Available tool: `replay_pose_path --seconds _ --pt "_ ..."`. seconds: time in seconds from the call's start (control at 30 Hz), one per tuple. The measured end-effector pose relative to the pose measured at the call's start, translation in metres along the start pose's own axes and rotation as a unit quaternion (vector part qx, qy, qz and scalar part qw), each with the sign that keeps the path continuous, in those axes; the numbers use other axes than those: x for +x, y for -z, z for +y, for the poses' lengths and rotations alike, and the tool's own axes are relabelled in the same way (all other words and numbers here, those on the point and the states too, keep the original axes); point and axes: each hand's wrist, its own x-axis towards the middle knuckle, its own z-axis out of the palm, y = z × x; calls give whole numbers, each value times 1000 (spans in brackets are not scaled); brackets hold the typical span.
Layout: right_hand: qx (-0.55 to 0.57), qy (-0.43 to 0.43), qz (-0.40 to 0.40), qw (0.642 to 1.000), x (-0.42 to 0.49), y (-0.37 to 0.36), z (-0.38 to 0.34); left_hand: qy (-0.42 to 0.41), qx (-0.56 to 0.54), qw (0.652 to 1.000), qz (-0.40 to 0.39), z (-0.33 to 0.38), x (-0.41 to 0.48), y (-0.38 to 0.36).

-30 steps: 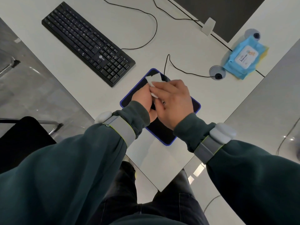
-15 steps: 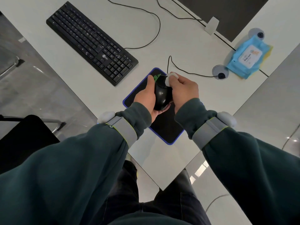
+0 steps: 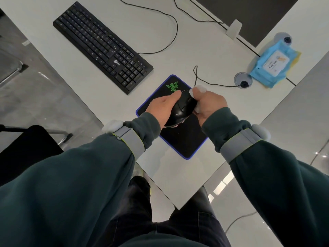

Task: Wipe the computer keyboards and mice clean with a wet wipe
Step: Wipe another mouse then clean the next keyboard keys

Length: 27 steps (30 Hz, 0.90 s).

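Mouse [image 3: 183, 111] sits between both sets of fingers — left hand [image 3: 163, 106] clamped round it, right hand [image 3: 211, 104] pinching the wet wipe [image 3: 199, 89] against its side. Hold firm, rub along the seams, turning it gradually — mind the cable [image 3: 213, 84].

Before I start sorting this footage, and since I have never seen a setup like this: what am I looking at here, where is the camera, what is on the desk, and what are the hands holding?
No machine here: these are a person's two bare hands. The view comes from a wide-angle camera worn on the head, looking down past the dark green sleeves, which carry grey bands at the wrists. On the white desk lie a black keyboard, a black mouse pad with a blue edge and, far right, a blue pack of wipes. The left hand grips a black wired mouse over the pad. The right hand holds a white wet wipe against the mouse's side.
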Motion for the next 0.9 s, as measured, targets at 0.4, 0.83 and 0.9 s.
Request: replay_pose_path --seconds 0.4,0.83,0.9 --pt "-396 446 -70 800 -40 -15 30 116 -249 962 -3 -15 6 4" --pt "-470 511 -43 719 -21 -8 24 101 -306 943 -83 4 -3 10" --pt "-482 495 -57 721 -15 -3 28 105 -300 944 -90 8 -2 9"
